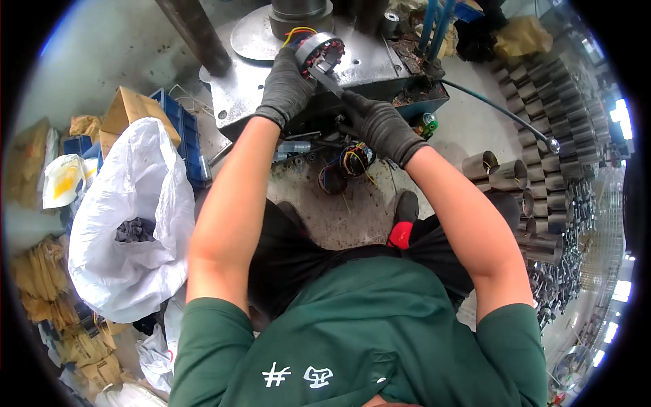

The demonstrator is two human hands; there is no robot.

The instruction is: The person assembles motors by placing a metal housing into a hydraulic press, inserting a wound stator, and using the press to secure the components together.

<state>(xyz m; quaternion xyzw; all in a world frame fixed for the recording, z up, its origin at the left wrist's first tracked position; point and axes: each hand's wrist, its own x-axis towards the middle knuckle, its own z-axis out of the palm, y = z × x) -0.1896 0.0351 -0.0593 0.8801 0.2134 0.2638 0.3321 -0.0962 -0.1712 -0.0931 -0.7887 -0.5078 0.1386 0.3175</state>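
Note:
In my gloved left hand (286, 88) is a motor stator (320, 46), a ring with a silvery outer wall and red parts inside. Yellow and red wires rise from its far side. My gloved right hand (383, 129) is closed on a flat, grey metal blade-like tool (327, 81), whose exact kind I cannot make out. The tool's far end meets the stator's near edge, by my left fingers. Both hands are over the front of a steel machine bed (369, 57). Below, on the floor, lie further wired stators (354, 160).
A thick machine column (302, 15) stands on a round plate behind the stator. At left sit a white woven sack (129, 224) with dark cloth inside, a cardboard box (132, 112) and a blue crate (182, 132). Stacked metal cylinders (542, 115) line the right, near a ball-ended lever (553, 145).

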